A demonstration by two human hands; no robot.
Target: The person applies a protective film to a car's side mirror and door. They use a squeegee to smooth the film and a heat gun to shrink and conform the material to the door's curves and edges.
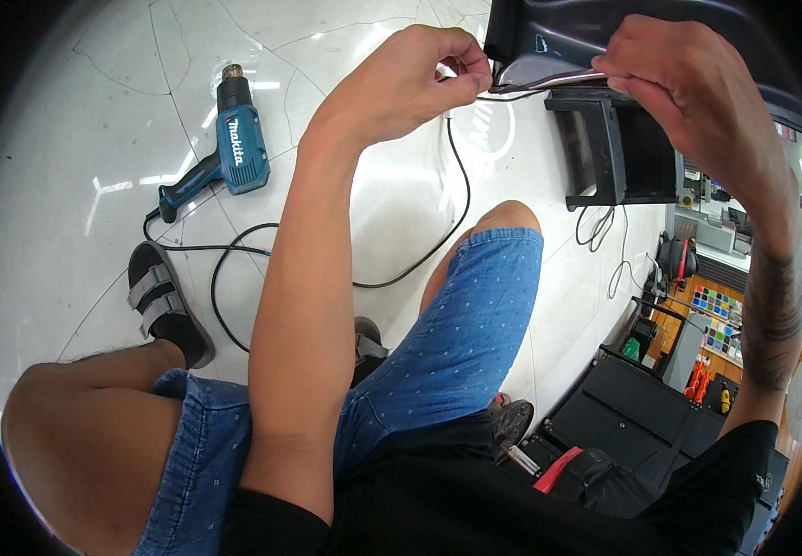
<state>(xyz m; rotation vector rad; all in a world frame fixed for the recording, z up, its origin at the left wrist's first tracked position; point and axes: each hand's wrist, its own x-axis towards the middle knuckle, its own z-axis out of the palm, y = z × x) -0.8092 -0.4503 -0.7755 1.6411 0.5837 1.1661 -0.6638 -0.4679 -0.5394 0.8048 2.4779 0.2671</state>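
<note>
At the top of the view, my left hand [410, 83] is closed in a pinch with thumb and forefinger at one end of a thin strip [554, 83]. The strip is dark with a pale, shiny side, and runs along the lower edge of a glossy black curved panel [670, 37]. My right hand [679, 83] pinches it further right, fingertips together, close against the panel. A short stretch of strip spans the gap between the hands. What exactly lies under the left fingertips is too small to make out.
A teal and black heat gun [241, 148] lies on the pale tiled floor at left, its black cord [457, 176] looping under my left arm. A black stand [614, 153] is below the panel. At lower right are a black case [619, 417] and a rack of colour swatches [718, 320].
</note>
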